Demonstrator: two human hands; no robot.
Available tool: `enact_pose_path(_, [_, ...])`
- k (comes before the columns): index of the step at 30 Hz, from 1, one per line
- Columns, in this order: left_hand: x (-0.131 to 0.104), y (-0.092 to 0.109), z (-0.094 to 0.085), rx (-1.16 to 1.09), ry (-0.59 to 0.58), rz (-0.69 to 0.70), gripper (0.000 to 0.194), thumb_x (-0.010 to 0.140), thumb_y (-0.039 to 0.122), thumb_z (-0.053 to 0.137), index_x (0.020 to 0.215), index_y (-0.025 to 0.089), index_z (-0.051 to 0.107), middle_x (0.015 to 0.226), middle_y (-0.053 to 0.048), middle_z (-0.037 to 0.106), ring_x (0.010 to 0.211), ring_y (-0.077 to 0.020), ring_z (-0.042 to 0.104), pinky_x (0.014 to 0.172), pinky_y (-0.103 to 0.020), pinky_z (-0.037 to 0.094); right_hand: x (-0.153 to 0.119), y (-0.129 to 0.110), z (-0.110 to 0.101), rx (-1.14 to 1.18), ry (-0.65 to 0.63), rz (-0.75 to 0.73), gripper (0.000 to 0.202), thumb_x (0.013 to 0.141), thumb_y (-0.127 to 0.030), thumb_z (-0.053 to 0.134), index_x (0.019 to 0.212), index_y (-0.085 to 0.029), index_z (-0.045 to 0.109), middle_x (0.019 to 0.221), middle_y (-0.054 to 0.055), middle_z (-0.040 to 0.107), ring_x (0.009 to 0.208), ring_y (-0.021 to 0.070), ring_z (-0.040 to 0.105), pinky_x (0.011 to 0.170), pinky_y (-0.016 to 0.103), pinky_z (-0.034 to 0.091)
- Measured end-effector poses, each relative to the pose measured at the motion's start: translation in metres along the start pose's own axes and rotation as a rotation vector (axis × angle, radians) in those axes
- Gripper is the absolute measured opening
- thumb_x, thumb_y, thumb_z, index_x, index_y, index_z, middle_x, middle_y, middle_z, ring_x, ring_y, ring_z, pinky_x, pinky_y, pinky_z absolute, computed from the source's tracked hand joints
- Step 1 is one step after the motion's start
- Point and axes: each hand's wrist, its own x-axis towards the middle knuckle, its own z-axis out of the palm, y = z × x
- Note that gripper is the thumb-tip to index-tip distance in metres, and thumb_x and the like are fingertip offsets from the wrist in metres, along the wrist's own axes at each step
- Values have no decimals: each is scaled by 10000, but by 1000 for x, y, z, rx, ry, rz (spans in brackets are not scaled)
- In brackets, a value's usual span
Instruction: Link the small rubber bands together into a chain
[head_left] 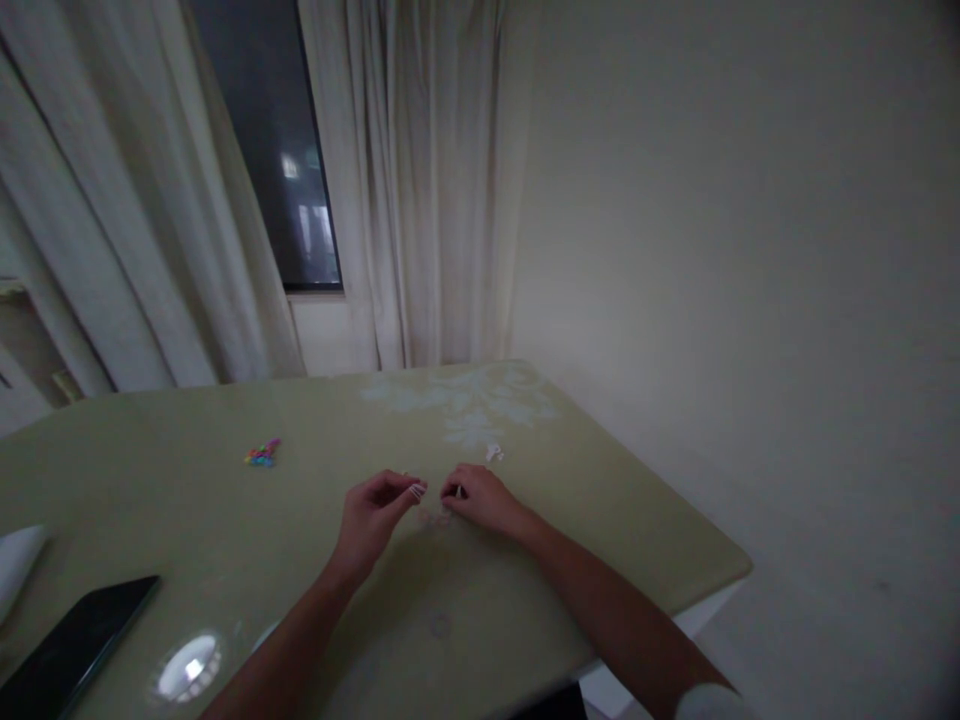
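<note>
Above the middle of the table, my left hand [373,512] is closed in a pinch, with a small white piece [417,490] at its fingertips. My right hand [484,497] faces it a short gap away, thumb and fingers pressed together; what they hold, if anything, is too small to make out. Below the fingertips lie faint pinkish, ring-like bits [435,519] on the table. Just beyond my right hand sits a little group of white pieces [494,452]. Farther left is a small heap of brightly coloured pieces [262,454].
The pale green table [600,500] has a floral pattern at its far end and a right edge near the wall. A black tablet-like slab [82,640], a white object [19,562] and a shiny round clear item [187,668] lie at the left. A faint ring [440,625] lies nearer me.
</note>
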Motion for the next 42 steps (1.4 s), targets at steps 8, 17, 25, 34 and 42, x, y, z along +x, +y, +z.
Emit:
enact_pose_path(8, [0, 4, 2, -31, -36, -17, 299, 727, 429, 860, 698, 183, 693, 669, -23, 732, 633, -153, 670, 595, -240, 525, -4, -11, 2, -138, -70, 33, 54, 871, -188, 716, 908, -171, 752, 920, 52, 675, 810, 167, 599, 720, 258, 412])
enact_pose_path(17, [0, -5, 1, -131, -97, -100, 371, 766, 469, 833, 973, 167, 771, 962, -127, 822, 814, -230, 765, 727, -329, 590, -7, -14, 4, -255, -103, 12, 105, 908, -232, 632, 948, -166, 703, 973, 71, 667, 794, 173, 596, 667, 266, 385])
enact_pose_path(25, [2, 3, 0, -26, 35, -67, 266, 680, 409, 870, 735, 166, 776, 746, -76, 786, 633, -162, 667, 599, -258, 519, -6, -12, 4, -186, -88, 24, 57, 886, -219, 662, 909, -170, 678, 950, 56, 654, 787, 169, 568, 655, 267, 358])
enact_pose_path(34, [-1, 6, 4, -52, -42, -119, 307, 656, 422, 892, 646, 177, 707, 570, -2, 675, 532, -127, 577, 541, -229, 459, -3, -21, 2, 258, 200, -17, 49, 910, -227, 631, 917, -185, 608, 808, -2, 611, 684, 129, 541, 647, 243, 410])
enact_pose_path(42, [0, 4, 5, -16, -116, -106, 351, 707, 477, 858, 673, 176, 679, 583, 12, 646, 554, -129, 591, 570, -229, 472, -9, -32, 1, 318, 336, -106, 107, 884, -316, 655, 906, -211, 645, 822, 3, 657, 634, 122, 558, 638, 255, 443])
